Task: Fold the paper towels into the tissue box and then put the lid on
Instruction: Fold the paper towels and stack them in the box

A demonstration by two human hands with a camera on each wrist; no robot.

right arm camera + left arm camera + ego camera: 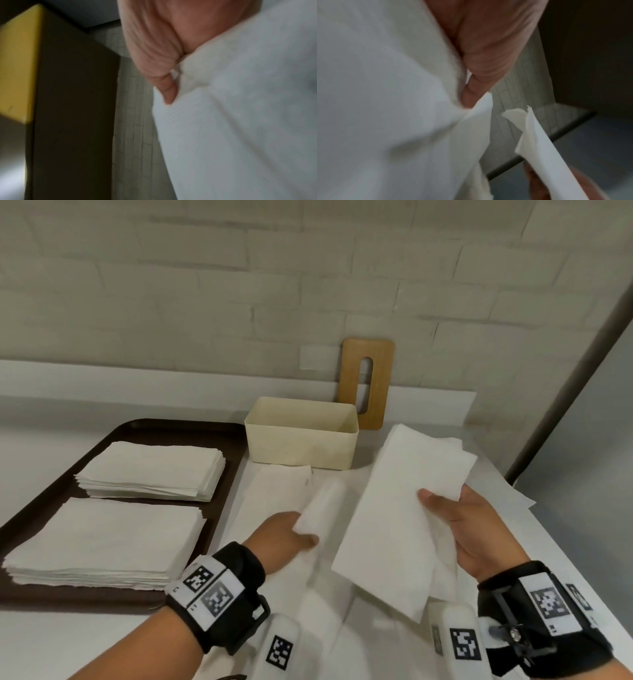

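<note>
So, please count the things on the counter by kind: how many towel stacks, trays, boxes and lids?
Towel stacks on the tray: 2
Tray: 1
Box: 1
Lid: 1
Total: 5

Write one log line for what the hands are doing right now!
stage: folding | left hand: holds paper towel | right hand: holds folded towels | tissue box: open, looks empty | lid: leaning on wall

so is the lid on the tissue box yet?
Off. The wooden lid stands on end against the wall behind the cream tissue box, whose top is open; no paper towels show inside it.
</note>
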